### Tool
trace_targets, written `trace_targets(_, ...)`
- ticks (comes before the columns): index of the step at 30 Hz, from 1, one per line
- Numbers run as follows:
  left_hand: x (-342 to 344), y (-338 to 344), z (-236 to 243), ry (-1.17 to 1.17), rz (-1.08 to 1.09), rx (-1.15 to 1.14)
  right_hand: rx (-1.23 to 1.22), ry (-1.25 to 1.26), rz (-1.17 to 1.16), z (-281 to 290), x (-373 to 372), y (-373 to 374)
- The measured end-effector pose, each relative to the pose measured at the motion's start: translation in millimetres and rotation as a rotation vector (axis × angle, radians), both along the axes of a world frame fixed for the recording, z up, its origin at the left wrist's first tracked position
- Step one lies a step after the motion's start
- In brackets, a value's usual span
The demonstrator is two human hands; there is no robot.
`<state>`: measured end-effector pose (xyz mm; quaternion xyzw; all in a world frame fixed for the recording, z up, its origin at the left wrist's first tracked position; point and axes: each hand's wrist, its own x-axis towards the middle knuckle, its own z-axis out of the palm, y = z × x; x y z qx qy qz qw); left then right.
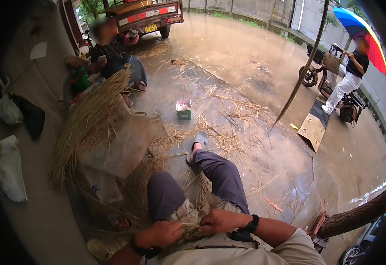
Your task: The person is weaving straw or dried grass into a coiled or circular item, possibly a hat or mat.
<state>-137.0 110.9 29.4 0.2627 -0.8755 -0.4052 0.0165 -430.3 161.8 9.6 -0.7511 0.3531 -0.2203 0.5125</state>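
Low in the view, my left hand (159,234) and my right hand (224,221) face each other above my lap. Both are closed on a few thin straw stalks (191,224) stretched across the short gap between them. My fingertips are partly hidden. Beneath my hands, a pale, ragged straw-coloured piece (186,213) lies on my thighs; I cannot tell its kind. To the left, a large bundle of long straw (93,106) rests on a pale brownish sheet (117,150).
Loose straw (241,106) litters the wet ground around a green box (184,114). A seated person (113,57) is at the far left, near a truck bed (146,17). A leaning pole (303,73) and a scooter rider with a rainbow umbrella (365,31) are at right.
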Motion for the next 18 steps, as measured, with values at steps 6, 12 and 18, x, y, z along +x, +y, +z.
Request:
trace_targets(6,-18,14,-24,0.092,0.072,0.027,0.075,0.034,-0.047,-4,-12,19)
trace_targets(12,-26,18,-12,0.15,-0.01,0.034,0.373,-0.115,-0.185,-15,-22,37)
trace_targets(18,-32,6,-15,0.184,-0.057,-0.159,0.703,-0.821,-0.35,27,16,-14)
